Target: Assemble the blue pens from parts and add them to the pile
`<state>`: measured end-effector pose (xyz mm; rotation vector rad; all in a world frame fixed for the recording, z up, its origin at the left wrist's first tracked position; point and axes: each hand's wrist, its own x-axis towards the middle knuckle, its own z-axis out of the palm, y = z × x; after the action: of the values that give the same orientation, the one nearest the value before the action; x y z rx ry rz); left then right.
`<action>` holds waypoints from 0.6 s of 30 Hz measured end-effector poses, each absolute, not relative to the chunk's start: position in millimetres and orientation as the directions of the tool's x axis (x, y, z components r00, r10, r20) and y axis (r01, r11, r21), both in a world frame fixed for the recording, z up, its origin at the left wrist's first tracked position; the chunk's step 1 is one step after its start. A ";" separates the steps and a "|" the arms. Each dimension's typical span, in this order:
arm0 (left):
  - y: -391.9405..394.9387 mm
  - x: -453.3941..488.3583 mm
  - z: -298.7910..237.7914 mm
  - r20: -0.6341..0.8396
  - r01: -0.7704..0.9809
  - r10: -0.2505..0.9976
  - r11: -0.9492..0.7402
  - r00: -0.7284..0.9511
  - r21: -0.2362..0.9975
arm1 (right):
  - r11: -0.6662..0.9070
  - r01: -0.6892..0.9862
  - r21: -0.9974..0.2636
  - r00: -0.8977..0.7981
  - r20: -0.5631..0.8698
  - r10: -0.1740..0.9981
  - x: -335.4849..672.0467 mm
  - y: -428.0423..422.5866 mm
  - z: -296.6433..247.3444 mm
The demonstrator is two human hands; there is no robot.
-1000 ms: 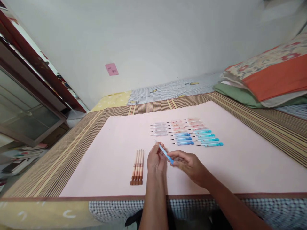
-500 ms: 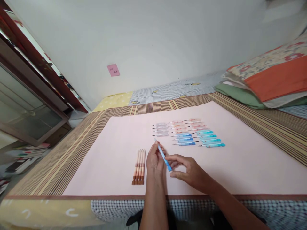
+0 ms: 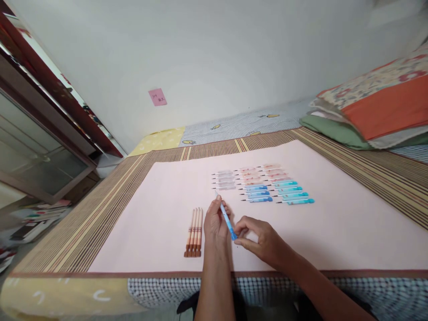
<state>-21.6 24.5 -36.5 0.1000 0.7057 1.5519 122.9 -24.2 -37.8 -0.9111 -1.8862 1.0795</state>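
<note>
Holds a slim, light blue pen with a darker blue end (image 3: 226,218) up over a flat, pale pink sheet (image 3: 140,223), resting it along the left hand (image 3: 216,218) with the thumb and bent fingers pressed round it. Pinches the dark end between the thumb and first finger of the right hand (image 3: 257,234). Slants the pen's long line from 11 o'clock at the pale tip to 5 o'clock at the dark end, so runs away from the right fingertips toward 11 o'clock. Puts the right hand nearer the dark end, at 4 o'clock from the pen's middle, and the left hand nearer the tip. Looks smooth and hard, maybe plastic. Shows, at 8 o'clock, four long cream and brown pens (image 3: 192,236) side by side; at 12 o'clock, see-through grey pens (image 3: 227,188); near 1 o'clock, pink-patterned pens (image 3: 248,175); at 2 o'clock, short blue pens with thin dark tips (image 3: 261,200), then shiny teal pens (image 3: 299,202). Shows a striped, woven-looking mat (image 3: 83,218) under the sheet.
</note>
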 end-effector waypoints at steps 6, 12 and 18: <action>24.2 -22.4 -38.0 -0.355 -0.869 0.927 0.077 -0.118 0.490 | 0.469 0.234 -0.852 -0.429 0.342 0.836 120.1 -25.3 -45.2; 24.2 -22.9 -38.4 -0.357 -0.871 0.927 0.081 -0.112 0.485 | 0.535 0.246 -0.808 -0.478 0.379 0.793 120.6 -26.9 -46.0; 22.6 -21.4 -37.2 -0.338 -0.825 0.931 0.083 -0.135 0.559 | 0.665 0.251 -0.704 -0.493 0.498 0.714 114.3 -27.7 -51.0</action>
<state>-21.4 22.6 -37.2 0.1775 0.7704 1.5262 114.3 -27.7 -51.0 -0.7447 -2.0570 0.7149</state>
